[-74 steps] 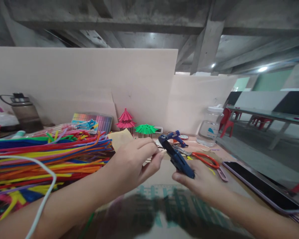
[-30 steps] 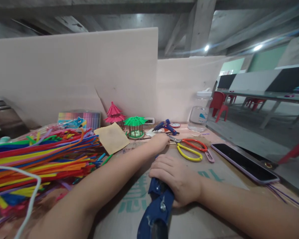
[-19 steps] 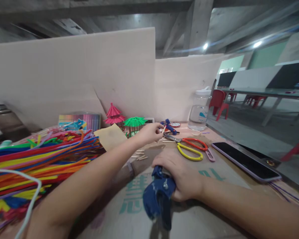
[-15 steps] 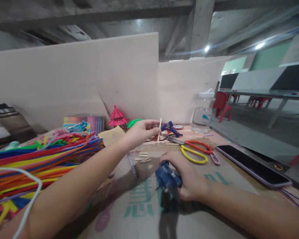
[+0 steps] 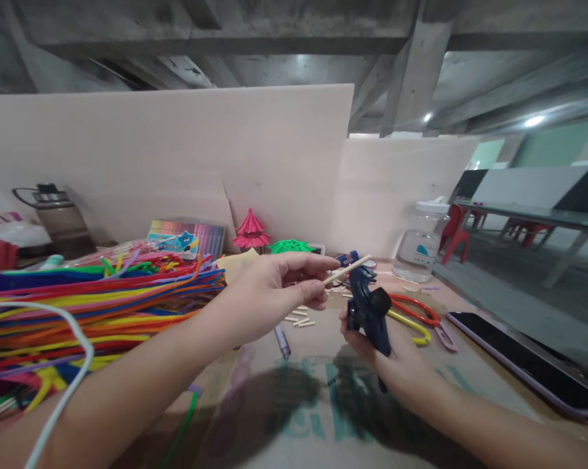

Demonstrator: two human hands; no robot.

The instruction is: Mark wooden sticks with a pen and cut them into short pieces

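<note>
My left hand pinches a thin pale wooden stick between thumb and fingers, tilted up to the right. My right hand is wrapped round a dark blue hand tool with a black knob; its exact kind I cannot make out. The tool's upper end is close to the stick's far part; whether they touch I cannot tell. Below my left hand, several short stick pieces lie on the cardboard. Scissors with a red and a yellow handle are partly hidden behind my right hand.
Bundles of coloured pipe cleaners fill the left side. A pen lies mid-table; a phone lies at right. Behind stand a water bottle, a marker set, a pink paper umbrella and a green one.
My right hand has raised the blue tool up to the stick. The stick, upright before, now leans to the right. The view has shifted, so the scene sits lower and farther right.
</note>
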